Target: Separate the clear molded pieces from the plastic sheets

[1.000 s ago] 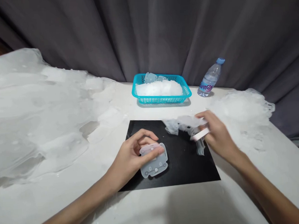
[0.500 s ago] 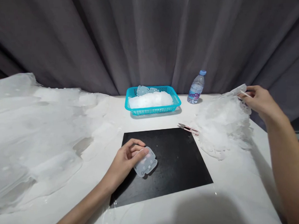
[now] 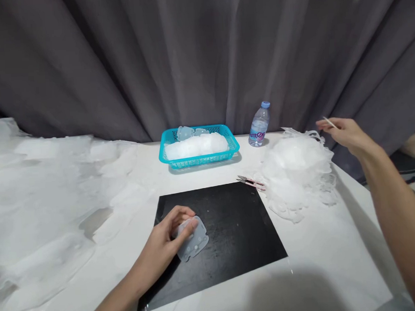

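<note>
My left hand (image 3: 175,235) is closed on a small translucent plastic piece (image 3: 195,243), squarish with notched edges and rows of small round marks. It holds the piece just over a black mat (image 3: 229,234), thumb on top. My right hand (image 3: 345,133) is raised at the far right, beside a heap of clear, frilly plastic scraps (image 3: 296,169). Between its fingers a thin white stick (image 3: 329,122) sticks out. Pink-handled thread snips (image 3: 253,183) lie across the mat's far right corner, against the heap.
A turquoise basket (image 3: 202,161) at the back holds white, cloudy material and several translucent pieces. To its right stands a water bottle (image 3: 259,124). Large translucent sheets (image 3: 51,198) are piled over the table's left side. A grey curtain (image 3: 187,58) hangs behind. Part of another person shows at the right edge.
My right hand has let go of a clear scrap sheet, which now rests on the heap, and drawn slightly away. My left hand still holds the plastic piece. The view has shifted right.
</note>
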A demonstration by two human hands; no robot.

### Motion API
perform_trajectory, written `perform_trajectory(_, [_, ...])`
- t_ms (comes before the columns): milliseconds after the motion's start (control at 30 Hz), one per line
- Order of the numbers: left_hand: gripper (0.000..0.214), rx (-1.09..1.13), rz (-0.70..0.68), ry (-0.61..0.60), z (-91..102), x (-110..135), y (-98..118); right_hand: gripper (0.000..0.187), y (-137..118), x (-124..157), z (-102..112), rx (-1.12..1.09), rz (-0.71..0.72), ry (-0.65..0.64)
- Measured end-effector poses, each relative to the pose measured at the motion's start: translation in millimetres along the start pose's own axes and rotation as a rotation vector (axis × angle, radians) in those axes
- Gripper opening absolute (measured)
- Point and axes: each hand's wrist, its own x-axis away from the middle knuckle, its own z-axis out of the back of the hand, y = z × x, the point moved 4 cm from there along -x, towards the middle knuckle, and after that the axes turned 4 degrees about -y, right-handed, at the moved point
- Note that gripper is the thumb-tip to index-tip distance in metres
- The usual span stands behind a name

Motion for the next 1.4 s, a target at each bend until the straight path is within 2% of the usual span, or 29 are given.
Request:
perform_trajectory(100, [0.031, -0.032, 0.003, -0.009, -0.2, -0.1, 0.3, 0.027, -16.7, 11.1, -26.6, -0.012, 0.076, -0.209])
perform_trajectory(167, [0.031, -0.051, 0.004, -0.013, -0.3, 0.4, 1.0, 0.018, -25.4, 29.8, -47.9, 0.008, 0.116, -0.357])
perform_trajectory(200, [0.032, -0.059, 0.005, -0.014, -0.3, 0.7, 1.6, 0.024, -28.1, 41.0, -56.6, 0.074, 0.143, -0.410])
perform_trajectory(300, [0.033, -0.073, 0.007, -0.015, -0.6, 1.3, 3.7, 0.037, -28.8, 68.8, -65.8, 0.169, 0.185, -0.433])
perform_trajectory(400, [0.033, -0.094, 0.003, -0.015, -1.2, 1.5, 4.9, 0.041, -24.5, 77.7, -54.3, 0.180, 0.270, -0.423])
perform_trajectory(500, [0.032, -0.113, -0.009, -0.025, -2.2, 1.7, 4.1, 0.044, -17.0, 71.8, -36.2, 0.171, 0.364, -0.407])
perform_trajectory(567, [0.031, -0.115, -0.016, -0.037, -2.9, 2.0, 3.4, 0.048, -9.4, 68.1, -30.1, 0.144, 0.370, -0.371])
perform_trajectory(767, [0.033, -0.114, -0.010, -0.048, -3.4, 2.4, 5.5, 0.053, 1.6, 88.2, -52.8, 0.135, 0.448, -0.365])
perform_trajectory(867, [0.032, -0.117, -0.011, -0.048, -3.9, 2.2, 6.6, 0.051, 0.4, 87.7, -44.9, 0.169, 0.450, -0.355])
perform_trajectory(933, [0.031, -0.118, -0.014, -0.053, -4.3, 2.3, 5.9, 0.051, -7.2, 80.2, -23.9, 0.135, 0.465, -0.256])
perform_trajectory(1033, [0.030, -0.113, -0.018, -0.056, -4.3, 2.4, 3.6, 0.044, -32.0, 75.5, 7.6, 0.111, 0.496, -0.068])
perform_trajectory(1100, [0.030, -0.113, -0.019, -0.055, -4.3, 2.5, 2.4, 0.034, -56.0, 84.8, 14.5, 0.122, 0.494, 0.070])
perform_trajectory(1167, [0.031, -0.119, -0.014, -0.053, -4.5, 2.5, 1.7, 0.030, -82.8, 104.8, 0.1, 0.102, 0.507, 0.088])
perform_trajectory(1233, [0.031, -0.119, -0.008, -0.054, -5.0, 2.5, 1.3, 0.025, -108.7, 132.2, -35.4, 0.077, 0.586, -0.095])
perform_trajectory(1300, [0.030, -0.107, -0.010, -0.054, -5.6, 2.5, 1.5, 0.024, -125.6, 160.2, -75.9, 0.223, 0.646, -0.236])
perform_trajectory(1400, [0.031, -0.103, -0.019, -0.051, -5.9, 3.0, 2.3, 0.020, -133.4, 187.8, -119.3, 0.417, 0.708, -0.280])
